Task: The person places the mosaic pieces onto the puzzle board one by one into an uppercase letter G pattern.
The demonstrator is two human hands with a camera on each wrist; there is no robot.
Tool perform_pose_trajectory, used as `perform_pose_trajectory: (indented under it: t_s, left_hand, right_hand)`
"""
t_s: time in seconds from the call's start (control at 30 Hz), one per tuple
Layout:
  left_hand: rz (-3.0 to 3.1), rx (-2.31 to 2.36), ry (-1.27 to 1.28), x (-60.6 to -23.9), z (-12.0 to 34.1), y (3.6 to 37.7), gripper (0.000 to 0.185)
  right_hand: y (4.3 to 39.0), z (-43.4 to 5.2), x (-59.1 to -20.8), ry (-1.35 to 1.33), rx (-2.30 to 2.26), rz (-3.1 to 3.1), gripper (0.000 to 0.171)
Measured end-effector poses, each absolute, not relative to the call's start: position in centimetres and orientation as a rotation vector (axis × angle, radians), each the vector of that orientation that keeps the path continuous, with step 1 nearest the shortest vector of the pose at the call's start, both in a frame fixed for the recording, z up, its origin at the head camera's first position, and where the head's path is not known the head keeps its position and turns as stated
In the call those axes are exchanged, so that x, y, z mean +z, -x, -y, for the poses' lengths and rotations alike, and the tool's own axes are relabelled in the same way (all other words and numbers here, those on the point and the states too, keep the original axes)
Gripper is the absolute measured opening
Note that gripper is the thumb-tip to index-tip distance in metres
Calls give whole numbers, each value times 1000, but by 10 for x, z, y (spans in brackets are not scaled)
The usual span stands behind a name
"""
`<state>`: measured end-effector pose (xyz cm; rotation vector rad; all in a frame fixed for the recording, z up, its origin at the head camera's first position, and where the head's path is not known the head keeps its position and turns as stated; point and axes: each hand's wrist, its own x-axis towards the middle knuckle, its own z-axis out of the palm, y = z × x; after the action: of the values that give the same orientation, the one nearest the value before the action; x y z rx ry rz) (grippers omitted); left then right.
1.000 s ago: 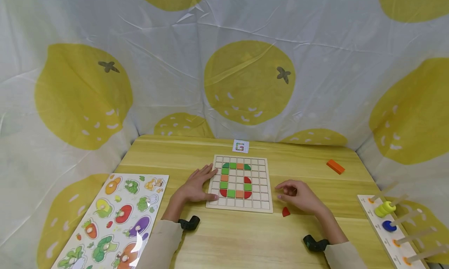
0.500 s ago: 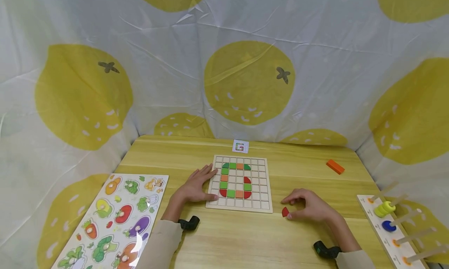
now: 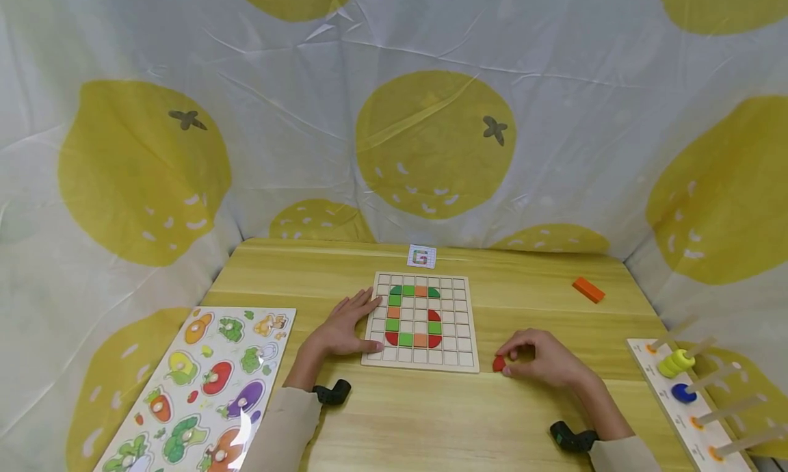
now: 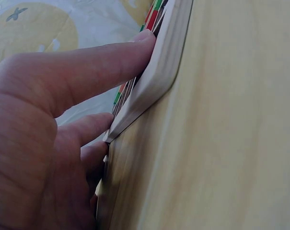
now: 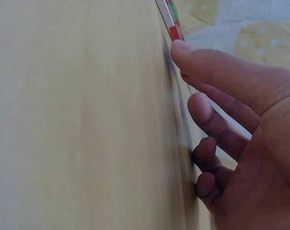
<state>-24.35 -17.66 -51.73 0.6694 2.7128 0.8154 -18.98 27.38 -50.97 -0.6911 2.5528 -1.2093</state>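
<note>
Card: the small white card at the table's far edge shows a multicoloured letter "G".
Grid board: the coloured blocks on the grid board trace the same letter "G".
Elsewhere: nothing else legible.

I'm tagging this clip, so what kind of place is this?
Probably a tabletop play or recording corner: a wooden table backed by a lemon-print cloth, with children's toys on it, a grid puzzle board, a vegetable puzzle and a ring stacker.
</note>
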Motion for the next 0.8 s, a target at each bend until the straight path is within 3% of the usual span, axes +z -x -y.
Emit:
perform_pose_trajectory:
  t_s: [0.23, 0.8]
  left_hand:
    - [-2718, 811, -677, -518, 176, 244, 102]
    - [-2715, 829, -684, -519, 178, 245, 102]
  right_hand:
    - [196, -267, -505, 414, -1235, -2596, 23]
    - [226, -216, -497, 220, -1374, -2784, 25]
